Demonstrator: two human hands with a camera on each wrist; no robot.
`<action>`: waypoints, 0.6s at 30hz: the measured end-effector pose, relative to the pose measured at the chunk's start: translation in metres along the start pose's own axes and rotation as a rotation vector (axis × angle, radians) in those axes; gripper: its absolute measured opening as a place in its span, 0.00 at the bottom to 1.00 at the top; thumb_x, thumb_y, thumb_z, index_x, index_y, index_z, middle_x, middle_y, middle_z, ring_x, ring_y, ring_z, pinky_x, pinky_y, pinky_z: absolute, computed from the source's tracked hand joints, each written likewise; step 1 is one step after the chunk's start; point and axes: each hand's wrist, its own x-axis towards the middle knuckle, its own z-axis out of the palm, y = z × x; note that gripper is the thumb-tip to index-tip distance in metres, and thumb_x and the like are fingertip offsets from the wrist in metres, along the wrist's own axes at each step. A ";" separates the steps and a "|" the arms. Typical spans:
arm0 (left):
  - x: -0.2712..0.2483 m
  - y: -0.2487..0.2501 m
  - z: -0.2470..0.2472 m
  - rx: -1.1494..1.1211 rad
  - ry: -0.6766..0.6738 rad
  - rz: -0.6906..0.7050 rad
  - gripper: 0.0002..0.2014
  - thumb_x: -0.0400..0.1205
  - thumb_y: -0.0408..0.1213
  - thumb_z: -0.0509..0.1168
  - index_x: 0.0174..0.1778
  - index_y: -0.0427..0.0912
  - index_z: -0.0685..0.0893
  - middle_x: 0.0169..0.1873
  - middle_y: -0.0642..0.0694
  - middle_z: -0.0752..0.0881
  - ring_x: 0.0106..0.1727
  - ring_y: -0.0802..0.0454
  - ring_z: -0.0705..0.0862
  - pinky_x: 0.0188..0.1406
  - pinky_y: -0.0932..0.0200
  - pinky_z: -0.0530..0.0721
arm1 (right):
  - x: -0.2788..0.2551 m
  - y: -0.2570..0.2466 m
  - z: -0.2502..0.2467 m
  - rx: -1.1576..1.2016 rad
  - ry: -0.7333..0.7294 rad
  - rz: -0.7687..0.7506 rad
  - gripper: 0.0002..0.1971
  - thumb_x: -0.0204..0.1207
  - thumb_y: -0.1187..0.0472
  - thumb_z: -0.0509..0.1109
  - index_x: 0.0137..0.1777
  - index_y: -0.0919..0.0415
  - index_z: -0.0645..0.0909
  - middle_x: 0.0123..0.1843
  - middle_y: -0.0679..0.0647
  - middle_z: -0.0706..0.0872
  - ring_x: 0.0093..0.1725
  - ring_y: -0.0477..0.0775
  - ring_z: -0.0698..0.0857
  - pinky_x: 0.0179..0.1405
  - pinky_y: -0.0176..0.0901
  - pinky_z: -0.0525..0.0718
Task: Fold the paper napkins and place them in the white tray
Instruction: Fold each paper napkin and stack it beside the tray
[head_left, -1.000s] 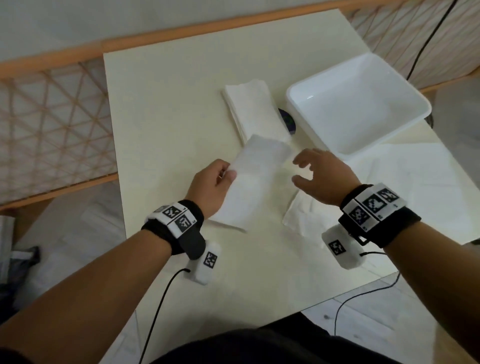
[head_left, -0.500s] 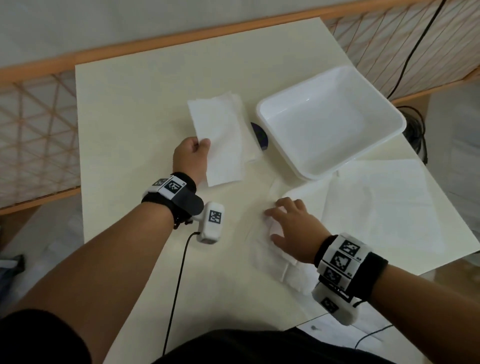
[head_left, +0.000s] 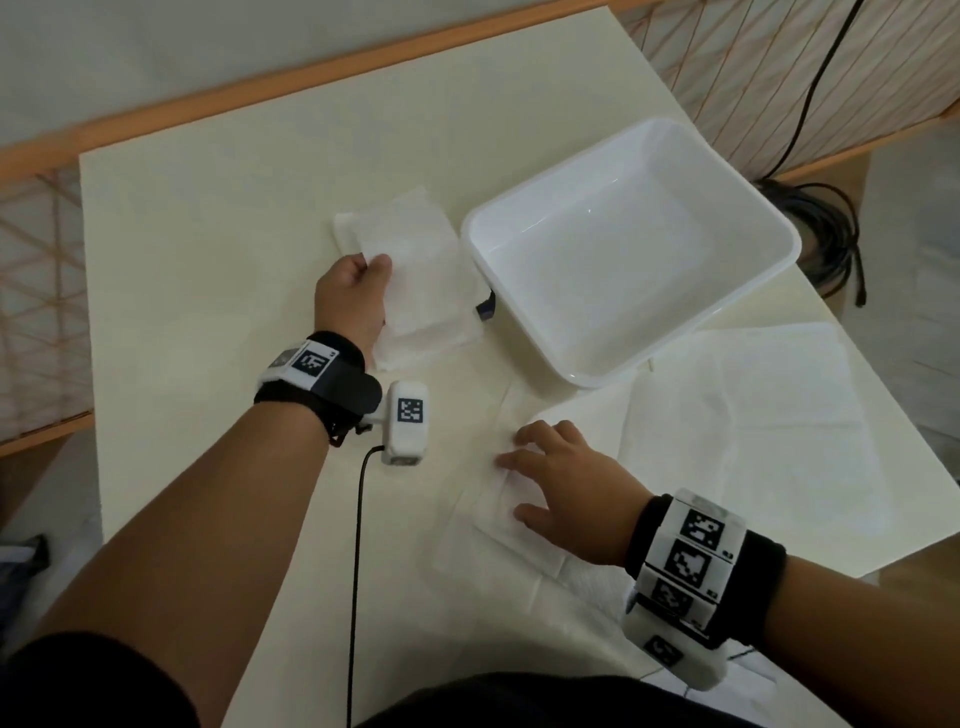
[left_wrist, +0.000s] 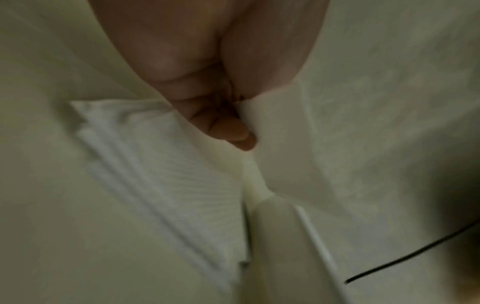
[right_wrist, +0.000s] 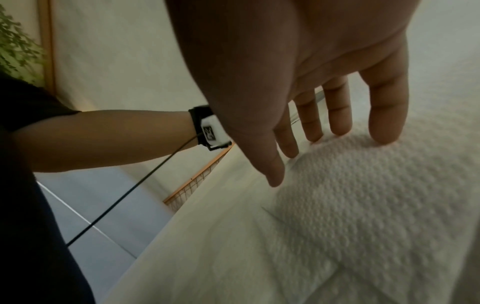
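White plastic, the rectangular tray (head_left: 774, 291) holds nothing yet. One folded paper napkin (head_left: 415, 280) is pinched by the left hand (head_left: 350, 299) over a folded pile beside the tray. The right hand's (head_left: 569, 493) spread fingers (right_wrist: 387, 115) press one unfolded embossed napkin (head_left: 498, 545); another unfolded sheet (head_left: 753, 431) awaits.

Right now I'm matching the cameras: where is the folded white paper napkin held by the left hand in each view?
Head: folded white paper napkin, upper centre, left of the white plastic tray.
Left wrist: left of centre, below the fingers.
Right wrist: not in view.
Shared landmark: left hand, seen in the head and left wrist views.
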 end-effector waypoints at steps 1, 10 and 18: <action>0.002 -0.008 0.001 0.087 0.020 -0.009 0.11 0.81 0.45 0.64 0.43 0.40 0.82 0.37 0.40 0.85 0.35 0.46 0.83 0.36 0.58 0.85 | 0.001 0.001 0.000 -0.002 -0.001 -0.008 0.26 0.78 0.49 0.64 0.77 0.45 0.67 0.76 0.47 0.63 0.72 0.51 0.63 0.62 0.48 0.80; 0.004 -0.009 0.003 0.417 0.077 0.116 0.21 0.80 0.43 0.68 0.68 0.42 0.78 0.51 0.45 0.83 0.49 0.51 0.81 0.53 0.61 0.77 | 0.002 0.008 0.002 -0.064 -0.008 -0.057 0.29 0.76 0.55 0.67 0.78 0.47 0.66 0.76 0.50 0.63 0.71 0.55 0.64 0.57 0.50 0.82; -0.061 -0.008 -0.010 0.513 -0.089 0.218 0.22 0.77 0.48 0.72 0.65 0.49 0.78 0.53 0.49 0.80 0.46 0.53 0.78 0.52 0.56 0.79 | -0.005 0.024 -0.010 0.046 0.171 -0.034 0.25 0.75 0.58 0.69 0.73 0.47 0.73 0.71 0.48 0.73 0.68 0.53 0.72 0.61 0.48 0.79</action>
